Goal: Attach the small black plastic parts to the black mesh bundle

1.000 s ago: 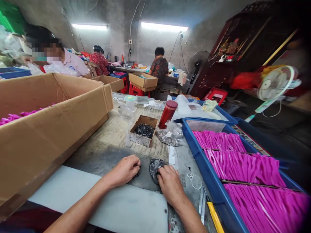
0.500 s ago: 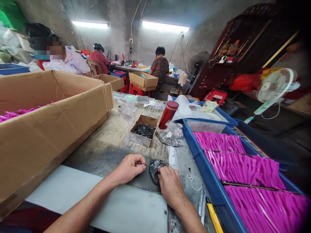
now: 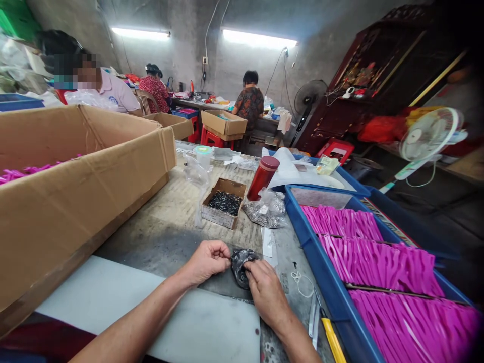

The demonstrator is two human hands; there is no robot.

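A small crumpled bag of dark plastic [image 3: 240, 269], with dark contents, lies on the dark work mat between my hands. My right hand [image 3: 265, 288] is closed at the bag's right side, its fingertips gripping the plastic near the opening. Just left of the bag, my left hand [image 3: 210, 258] is pinched shut; whatever is between its thumb and forefinger is too small to make out. Beyond the hands stands an open cardboard box of small dark metal pins [image 3: 225, 202]. A clear bag of silvery small parts [image 3: 266, 209] lies to its right.
A large cardboard carton [image 3: 86, 181] fills the left side. On the right, a blue tray [image 3: 302, 229] holds rows of magenta strips [image 3: 378, 259]. A yellow-handled tool [image 3: 333, 339] and a white cord [image 3: 302, 285] lie beside it. A red flask [image 3: 263, 177] stands behind. Several people sit farther back.
My left hand has moved slightly right, closer to the dark bag. The right hand's fingertips have shifted a little left over the bag's opening.
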